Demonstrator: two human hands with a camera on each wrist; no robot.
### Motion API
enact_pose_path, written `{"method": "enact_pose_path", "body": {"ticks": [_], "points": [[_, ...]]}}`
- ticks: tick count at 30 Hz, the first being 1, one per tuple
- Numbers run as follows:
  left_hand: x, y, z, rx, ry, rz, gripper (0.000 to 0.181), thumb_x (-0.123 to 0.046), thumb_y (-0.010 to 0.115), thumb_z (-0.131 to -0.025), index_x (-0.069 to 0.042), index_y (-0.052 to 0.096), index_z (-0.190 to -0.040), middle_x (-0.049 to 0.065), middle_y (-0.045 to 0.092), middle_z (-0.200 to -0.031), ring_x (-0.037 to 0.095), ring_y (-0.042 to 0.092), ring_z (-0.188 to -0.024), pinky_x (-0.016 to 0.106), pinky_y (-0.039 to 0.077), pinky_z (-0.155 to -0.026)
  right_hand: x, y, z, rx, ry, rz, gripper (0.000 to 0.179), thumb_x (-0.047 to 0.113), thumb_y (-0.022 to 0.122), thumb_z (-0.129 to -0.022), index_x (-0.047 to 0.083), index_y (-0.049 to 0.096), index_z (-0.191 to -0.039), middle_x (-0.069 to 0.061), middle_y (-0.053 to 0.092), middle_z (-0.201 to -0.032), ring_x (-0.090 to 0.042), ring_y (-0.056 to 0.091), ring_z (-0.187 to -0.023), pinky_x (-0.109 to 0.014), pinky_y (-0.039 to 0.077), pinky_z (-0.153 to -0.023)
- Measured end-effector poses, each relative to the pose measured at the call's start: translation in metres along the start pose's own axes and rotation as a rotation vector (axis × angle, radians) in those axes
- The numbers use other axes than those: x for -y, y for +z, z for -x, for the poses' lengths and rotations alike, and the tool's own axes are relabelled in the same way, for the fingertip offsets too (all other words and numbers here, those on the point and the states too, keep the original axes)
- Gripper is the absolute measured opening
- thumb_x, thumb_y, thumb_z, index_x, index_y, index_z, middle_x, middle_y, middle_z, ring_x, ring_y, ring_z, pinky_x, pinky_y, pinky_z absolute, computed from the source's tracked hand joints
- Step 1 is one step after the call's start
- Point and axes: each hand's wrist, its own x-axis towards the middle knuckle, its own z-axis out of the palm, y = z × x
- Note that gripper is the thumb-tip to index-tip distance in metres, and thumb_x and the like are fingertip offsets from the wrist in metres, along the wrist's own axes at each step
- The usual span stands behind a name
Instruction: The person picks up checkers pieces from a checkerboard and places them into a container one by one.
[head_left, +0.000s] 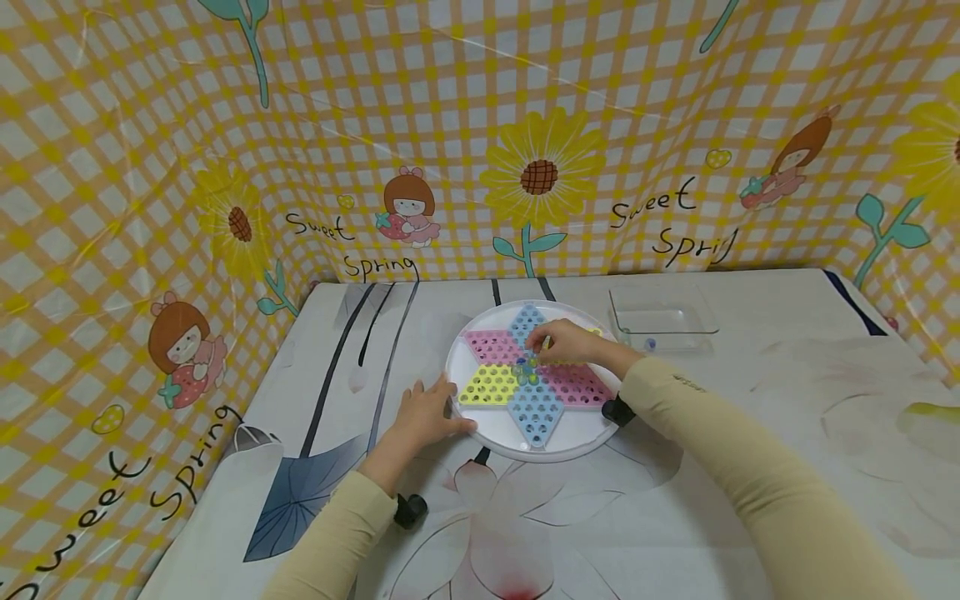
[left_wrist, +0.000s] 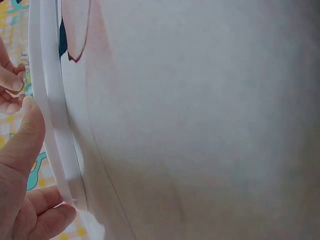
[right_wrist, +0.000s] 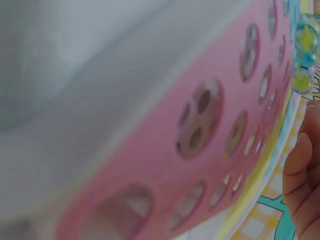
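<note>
A round white Chinese checkers board [head_left: 480,423] lies on the table, with a star of pink, yellow and blue perforated sections. Several glass marbles [head_left: 527,372] cluster at its centre. My left hand [head_left: 426,414] holds the board's left rim, thumb at the front and fingers farther along the edge. Above the far half of the board is my right hand [head_left: 567,342], fingers bent and thumb close to the index finger. Whether a marble is between those fingertips cannot be made out. In the right wrist view, marbles [right_wrist: 303,80] show beyond the pink section [right_wrist: 165,130], near the fingers.
A clear rectangular container [head_left: 663,321] stands behind and right of the board, with a marble [head_left: 650,343] by its front. A yellow checked cloth [head_left: 450,125] walls the back and sides. Under everything lies a flower-printed table cover [head_left: 510,533].
</note>
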Motion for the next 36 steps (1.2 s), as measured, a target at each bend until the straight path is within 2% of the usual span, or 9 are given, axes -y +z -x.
{"method": "enact_pose_path", "body": {"ticks": [11,19,30,36], "points": [[0.001,0.003,0.001,-0.004,0.003,-0.003,0.077,-0.053,0.068,-0.073,-0.008,0.047,-0.132,0.012,0.031,-0.147,0.045,0.032,-0.127,0.053,0.025,-0.105,-0.005,0.007,-0.008,0.064,0.070,0.059,0.019,0.003,0.062,-0.080,0.003,0.064,-0.099,-0.005,0.059,-0.089,-0.015,0.051,-0.081,-0.024,0.046,-0.070],[0.001,0.004,0.000,-0.008,0.002,-0.009,0.077,-0.053,0.068,-0.073,-0.008,0.047,-0.132,0.012,0.031,-0.147,0.044,0.032,-0.127,0.052,0.025,-0.104,-0.006,0.008,-0.010,0.074,0.113,0.085,0.017,0.004,0.063,-0.080,0.001,0.065,-0.097,-0.005,0.059,-0.084,-0.013,0.050,-0.074,-0.020,0.044,-0.064],[0.000,0.002,0.001,-0.007,0.002,-0.001,0.077,-0.052,0.068,-0.073,-0.008,0.047,-0.132,0.012,0.030,-0.147,0.045,0.030,-0.128,0.053,0.024,-0.105,-0.003,0.007,-0.010,0.085,0.114,0.089,0.014,0.005,0.064,-0.080,0.003,0.064,-0.093,-0.005,0.058,-0.084,-0.013,0.050,-0.073,-0.021,0.044,-0.063],[0.000,0.001,0.001,-0.001,0.000,0.007,0.077,-0.052,0.068,-0.073,-0.008,0.046,-0.132,0.012,0.030,-0.147,0.046,0.029,-0.129,0.053,0.023,-0.106,-0.004,0.003,-0.008,0.078,0.087,0.088,0.013,0.006,0.065,-0.079,0.004,0.064,-0.093,-0.004,0.059,-0.083,-0.013,0.050,-0.074,-0.021,0.044,-0.063]]}}
